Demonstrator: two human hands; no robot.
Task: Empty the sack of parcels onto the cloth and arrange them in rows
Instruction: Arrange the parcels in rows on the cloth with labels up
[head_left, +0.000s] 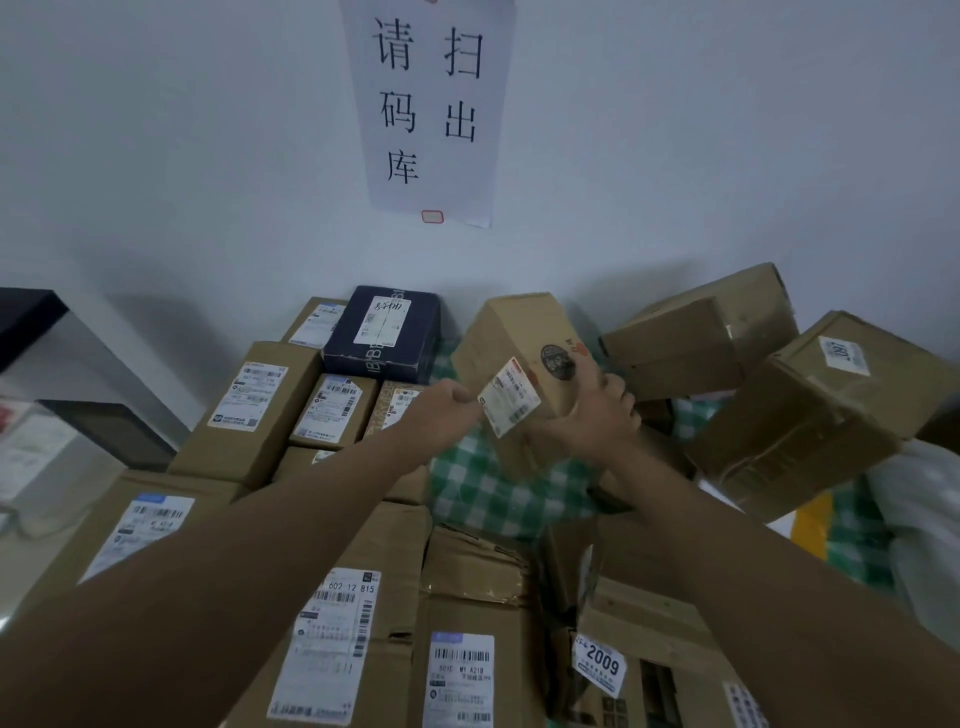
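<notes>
Head view: at the left, labelled cardboard parcels (249, 410) sit in rows, a dark blue box (382, 332) at the far end. The left hand (441, 413) pinches the label corner of a tilted cardboard box (519, 332), held above the green checked cloth (498, 493). The right hand (597, 415) curls under it; further right, loose boxes (810, 410) lie jumbled.

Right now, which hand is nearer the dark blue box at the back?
Left. The left hand grips the held carton just below and right of the dark blue box; the right hand holds the carton's far side.
</notes>
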